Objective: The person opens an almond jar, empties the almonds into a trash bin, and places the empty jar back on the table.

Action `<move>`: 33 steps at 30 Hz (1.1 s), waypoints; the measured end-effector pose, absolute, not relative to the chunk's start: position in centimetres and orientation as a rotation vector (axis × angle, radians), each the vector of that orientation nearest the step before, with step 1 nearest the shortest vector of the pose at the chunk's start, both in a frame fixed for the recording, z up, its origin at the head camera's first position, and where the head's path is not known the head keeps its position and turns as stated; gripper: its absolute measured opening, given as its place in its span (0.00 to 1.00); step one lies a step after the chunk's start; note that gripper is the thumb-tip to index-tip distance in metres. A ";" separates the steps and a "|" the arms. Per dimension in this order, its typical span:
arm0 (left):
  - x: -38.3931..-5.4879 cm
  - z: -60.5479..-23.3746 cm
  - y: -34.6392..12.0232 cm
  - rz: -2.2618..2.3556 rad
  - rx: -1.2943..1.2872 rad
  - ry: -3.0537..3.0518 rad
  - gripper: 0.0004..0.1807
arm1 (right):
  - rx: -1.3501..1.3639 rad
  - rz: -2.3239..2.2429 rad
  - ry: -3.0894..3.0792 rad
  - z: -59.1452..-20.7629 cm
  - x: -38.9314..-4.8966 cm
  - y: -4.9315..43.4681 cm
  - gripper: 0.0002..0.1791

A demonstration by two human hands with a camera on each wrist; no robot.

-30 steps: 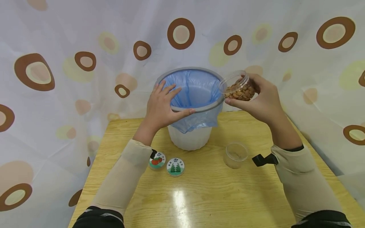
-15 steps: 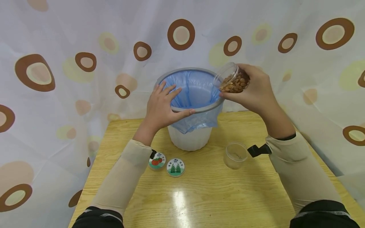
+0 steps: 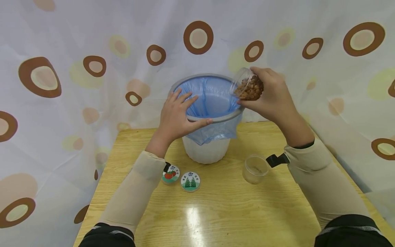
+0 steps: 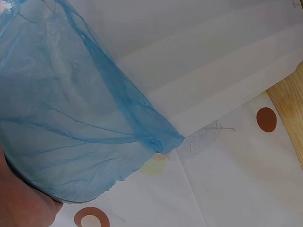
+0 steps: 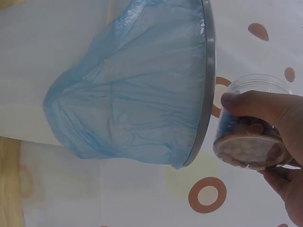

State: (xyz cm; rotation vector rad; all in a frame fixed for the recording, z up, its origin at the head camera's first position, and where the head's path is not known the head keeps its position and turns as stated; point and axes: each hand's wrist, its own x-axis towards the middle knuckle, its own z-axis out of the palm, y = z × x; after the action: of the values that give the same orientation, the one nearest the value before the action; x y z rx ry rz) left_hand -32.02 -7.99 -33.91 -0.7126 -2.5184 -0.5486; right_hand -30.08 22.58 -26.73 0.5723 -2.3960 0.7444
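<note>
My right hand (image 3: 270,94) grips a clear plastic jar (image 5: 253,127) of brown nuts (image 3: 250,90), which look like almonds. The jar is tilted, its mouth toward the bin and overlapping the right side of the bin's rim in the head view. A white trash bin (image 3: 206,151) with a grey rim and a blue plastic liner (image 3: 213,99) stands upright on the table. My left hand (image 3: 177,115) rests on the near left of that rim, fingers spread and fairly straight over the opening, thumb along the front. The bottom of the bin's inside is hidden.
On the wooden table (image 3: 234,212), a clear, lidless plastic container (image 3: 255,169) stands right of the bin, with small dark bits at its bottom. Two round lids lie in front of the bin, a tomato lid (image 3: 170,175) and a green-leaf lid (image 3: 190,181). A patterned curtain (image 3: 123,31) hangs behind.
My right hand has moved left and slightly up with the jar, tipping it further over the bin's right rim. The nuts have shifted toward the jar's mouth. My left hand stays on the rim.
</note>
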 end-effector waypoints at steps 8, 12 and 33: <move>-32.1 -33.8 -8.0 -0.547 -0.709 -2.507 0.72 | 0.607 0.643 -2.358 -26.8 -30.4 22.2 0.52; -32.1 -33.8 -8.1 -0.555 -0.709 -2.504 0.71 | 0.633 0.615 -2.345 -27.0 -30.7 21.8 0.50; -32.0 -34.1 -7.9 -0.555 -0.697 -2.501 0.72 | 0.694 0.504 -2.300 -28.0 -31.4 21.8 0.49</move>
State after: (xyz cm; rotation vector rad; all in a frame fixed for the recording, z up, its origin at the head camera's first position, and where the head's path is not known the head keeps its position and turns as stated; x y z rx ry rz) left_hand -31.98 -7.93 -34.12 -0.6975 -2.5015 -0.5547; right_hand -31.40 21.76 -27.98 0.6937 -2.3002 0.5037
